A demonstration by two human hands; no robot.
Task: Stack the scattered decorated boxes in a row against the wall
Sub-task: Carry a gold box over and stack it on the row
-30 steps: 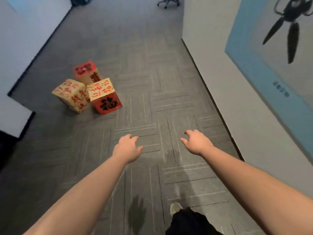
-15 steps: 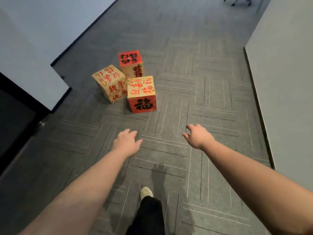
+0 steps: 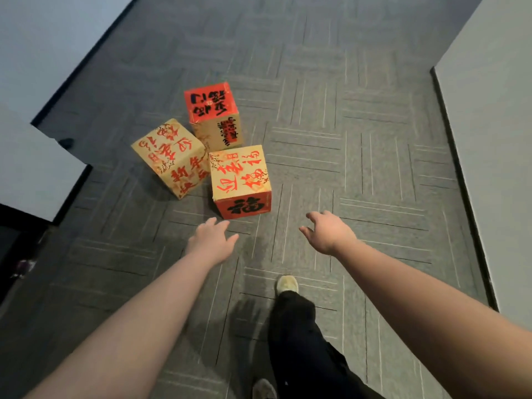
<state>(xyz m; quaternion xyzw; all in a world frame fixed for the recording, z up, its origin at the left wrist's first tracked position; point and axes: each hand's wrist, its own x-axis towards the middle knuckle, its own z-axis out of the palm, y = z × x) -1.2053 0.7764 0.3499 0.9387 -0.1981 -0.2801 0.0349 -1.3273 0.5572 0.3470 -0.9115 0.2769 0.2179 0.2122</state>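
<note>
Three decorated cardboard boxes sit clustered on the grey carpet. The nearest box (image 3: 240,180) has a tan top with red writing and a red front with a black character. Left of it a tan box (image 3: 169,156) lies tilted. Behind them stands a box with a red top (image 3: 211,106). My left hand (image 3: 211,240) reaches forward, fingers relaxed, just short of the nearest box. My right hand (image 3: 329,233) is spread open to the right of that box, holding nothing.
A pale wall (image 3: 495,139) with a dark skirting runs along the right. A white wall corner (image 3: 34,174) juts in at the left, with a dark opening below it. My leg and shoe (image 3: 286,285) step forward on the carpet (image 3: 359,156).
I have walked closer to the boxes; they now appear larger and nearer the centre. Both hands stay stretched forward and have come close to the nearest box.
</note>
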